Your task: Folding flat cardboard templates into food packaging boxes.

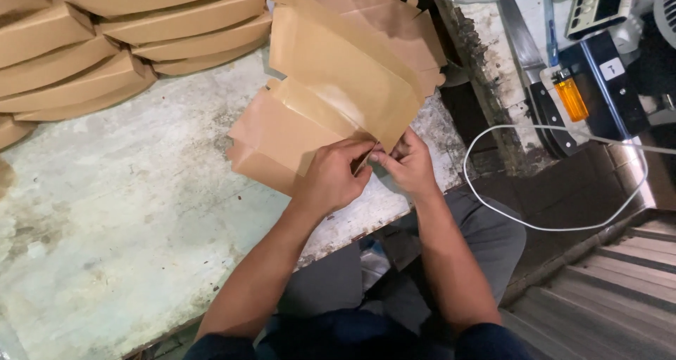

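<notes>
1. A flat, unfolded brown cardboard box blank (331, 99) lies near the right edge of the worn, pale, stained worktable (127, 212), its upper flaps tilted up and away from the person.
2. The left hand (331, 177) grips the blank's near lower corner, fingers curled and pinched tight on a small flap.
3. The right hand (408, 164) meets it at the same corner, thumb and fingertips narrowed onto the cardboard edge; the two hands touch each other there.
4. More flat brown blanks (373, 8) sit just behind the one being handled, toward the top of the view.
5. A stack of folded brown cardboard boxes (105, 43) fills the table's far left corner, lying in tilted, overlapping rows, well apart from the hands.
6. To the right of the table, on a dark stand, rests an orange translucent lighter (572, 98) beside a small square white label (611, 68).
7. Above it is a pale device with buttons and a dark screen (598, 7).
8. A white cable (556, 228) loops across the dark floor near the person's grey-trousered knee (486, 233).
</notes>
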